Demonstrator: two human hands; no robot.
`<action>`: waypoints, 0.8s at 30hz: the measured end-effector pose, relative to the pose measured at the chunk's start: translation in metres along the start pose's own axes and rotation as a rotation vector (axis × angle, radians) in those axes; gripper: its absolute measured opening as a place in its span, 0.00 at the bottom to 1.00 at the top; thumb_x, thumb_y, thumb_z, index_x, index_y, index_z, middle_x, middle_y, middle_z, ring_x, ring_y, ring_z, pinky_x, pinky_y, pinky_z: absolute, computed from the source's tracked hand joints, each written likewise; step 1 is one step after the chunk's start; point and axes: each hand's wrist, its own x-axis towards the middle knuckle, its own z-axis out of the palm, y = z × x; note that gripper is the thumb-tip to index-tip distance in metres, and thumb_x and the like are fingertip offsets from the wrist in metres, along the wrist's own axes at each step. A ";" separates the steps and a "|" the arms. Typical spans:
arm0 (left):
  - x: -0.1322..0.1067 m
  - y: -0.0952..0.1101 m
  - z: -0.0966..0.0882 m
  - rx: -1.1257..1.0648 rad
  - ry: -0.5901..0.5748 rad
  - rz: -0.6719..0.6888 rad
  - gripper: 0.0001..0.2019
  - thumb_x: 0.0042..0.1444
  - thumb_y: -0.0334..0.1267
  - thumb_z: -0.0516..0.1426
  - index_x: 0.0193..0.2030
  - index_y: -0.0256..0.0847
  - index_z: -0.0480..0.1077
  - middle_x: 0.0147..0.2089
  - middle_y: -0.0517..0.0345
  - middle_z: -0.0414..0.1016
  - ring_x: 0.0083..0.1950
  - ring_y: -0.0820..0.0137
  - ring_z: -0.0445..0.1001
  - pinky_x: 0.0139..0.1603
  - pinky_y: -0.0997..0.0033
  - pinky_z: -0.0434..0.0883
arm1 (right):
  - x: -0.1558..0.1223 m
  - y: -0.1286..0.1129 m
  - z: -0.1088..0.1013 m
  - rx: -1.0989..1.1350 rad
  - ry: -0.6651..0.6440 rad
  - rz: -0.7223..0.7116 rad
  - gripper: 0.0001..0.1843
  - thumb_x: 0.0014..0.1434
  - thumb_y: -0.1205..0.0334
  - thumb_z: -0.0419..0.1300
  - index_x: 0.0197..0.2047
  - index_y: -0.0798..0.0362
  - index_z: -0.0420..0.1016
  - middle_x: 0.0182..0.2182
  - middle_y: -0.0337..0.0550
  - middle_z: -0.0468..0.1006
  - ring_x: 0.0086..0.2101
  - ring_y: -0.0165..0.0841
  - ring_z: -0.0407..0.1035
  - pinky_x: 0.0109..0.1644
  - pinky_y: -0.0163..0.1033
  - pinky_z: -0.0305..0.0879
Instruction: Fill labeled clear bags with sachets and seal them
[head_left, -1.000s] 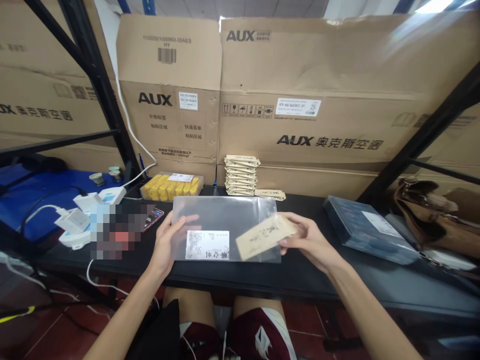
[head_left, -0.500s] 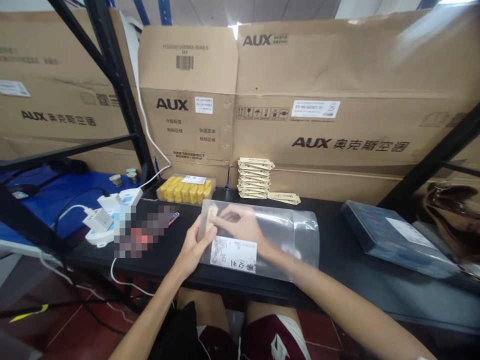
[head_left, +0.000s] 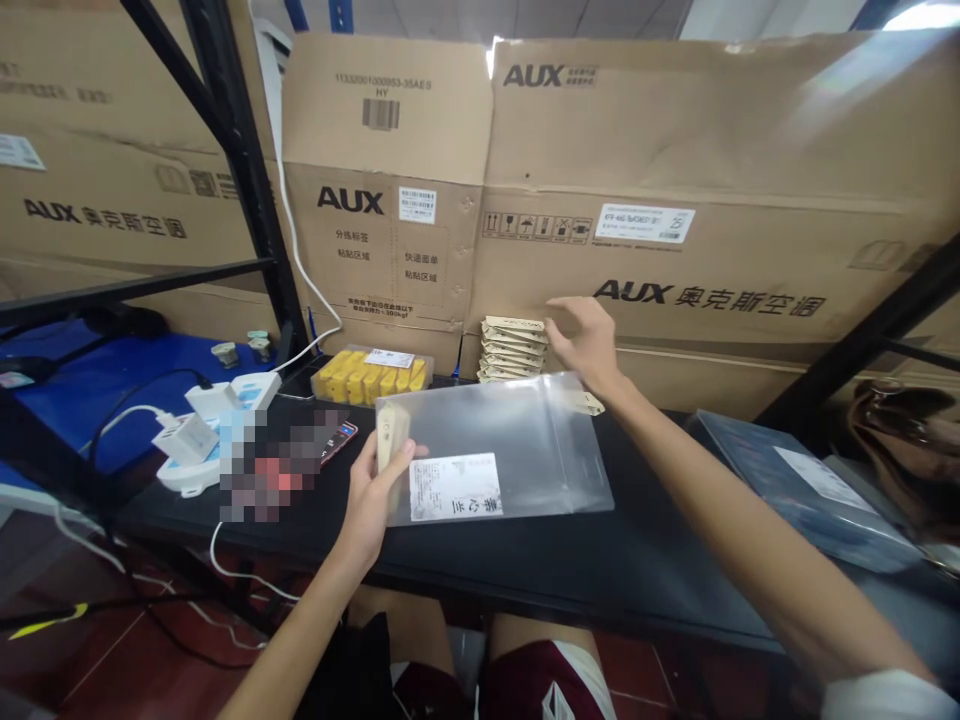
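My left hand (head_left: 375, 490) is closed on the left end of a clear plastic bag (head_left: 532, 430), thumb in front. A cream paper packet (head_left: 391, 435) stands inside the bag at that end, pinched through the plastic. The bag carries a white printed label (head_left: 455, 488) and spreads to the right above the table. My right hand (head_left: 589, 345) is open beside the top of a stack of cream paper packets (head_left: 511, 345), thumb and fingers apart with nothing between them. The bag's upper edge hides the foot of the stack. One loose packet (head_left: 590, 403) lies right of it, partly behind the bag.
Behind the stack stand large cardboard boxes (head_left: 382, 250). A clear box of yellow packets (head_left: 373, 376) sits at the back left. A white power strip (head_left: 187, 475) with cables and a phone (head_left: 341, 440) lie leftward. A dark blue box (head_left: 802, 490) rests at the right.
My right hand has come out of the bag and moved up and right to the stack. The bag has shifted slightly left and lies flatter, still in my left hand.
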 end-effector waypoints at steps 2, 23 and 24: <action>-0.001 -0.002 -0.002 0.077 -0.060 0.037 0.27 0.53 0.57 0.73 0.51 0.40 0.79 0.45 0.48 0.87 0.48 0.53 0.85 0.47 0.61 0.78 | 0.004 0.016 0.005 -0.126 -0.172 -0.132 0.12 0.66 0.61 0.61 0.47 0.54 0.84 0.53 0.58 0.86 0.56 0.53 0.75 0.64 0.61 0.70; -0.001 0.001 -0.002 -0.143 0.069 -0.044 0.35 0.44 0.59 0.76 0.52 0.36 0.80 0.43 0.46 0.86 0.44 0.51 0.86 0.44 0.58 0.80 | -0.113 -0.048 -0.023 0.055 -0.392 -0.286 0.10 0.67 0.57 0.60 0.47 0.47 0.81 0.43 0.50 0.83 0.50 0.51 0.76 0.57 0.59 0.76; -0.001 0.001 -0.001 -0.132 0.066 -0.039 0.35 0.44 0.59 0.76 0.52 0.36 0.79 0.43 0.47 0.86 0.45 0.51 0.85 0.45 0.58 0.80 | -0.128 -0.052 -0.025 0.110 -0.469 -0.260 0.11 0.65 0.57 0.62 0.49 0.47 0.81 0.44 0.50 0.84 0.52 0.52 0.76 0.59 0.59 0.76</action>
